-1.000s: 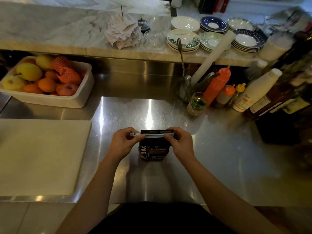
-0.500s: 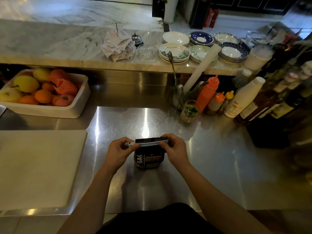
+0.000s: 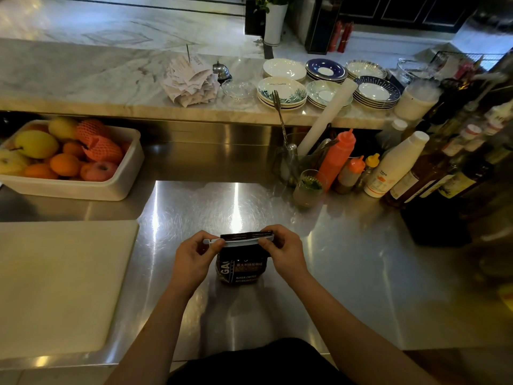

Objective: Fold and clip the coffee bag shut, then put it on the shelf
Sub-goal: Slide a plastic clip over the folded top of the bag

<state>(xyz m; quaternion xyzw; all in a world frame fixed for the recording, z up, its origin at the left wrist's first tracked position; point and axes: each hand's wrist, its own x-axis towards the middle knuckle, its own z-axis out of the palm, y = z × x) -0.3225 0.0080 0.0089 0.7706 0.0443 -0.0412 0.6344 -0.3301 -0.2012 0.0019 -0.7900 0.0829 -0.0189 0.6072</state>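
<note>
A small dark coffee bag [image 3: 242,269] stands upright on the steel counter [image 3: 347,273], its top folded over. A long white clip [image 3: 240,241] lies across the fold, its left tip sticking out past the bag. My left hand [image 3: 194,257] pinches the clip's left end between thumb and fingers. My right hand [image 3: 280,252] pinches the right end of the clip and the bag's top corner. The bag's lower front with pale lettering shows between my hands.
A pale cutting board [image 3: 58,284] lies at the left. A white tub of fruit [image 3: 66,162] sits at the back left. Sauce bottles [image 3: 336,159], a glass [image 3: 308,187] and tall bottles [image 3: 433,173] crowd the back right. Plates [image 3: 281,91] stack on the marble ledge.
The camera has tilted up a little, so the bag and hands sit lower in view. Both hands stay at the clip's ends on the bag top.
</note>
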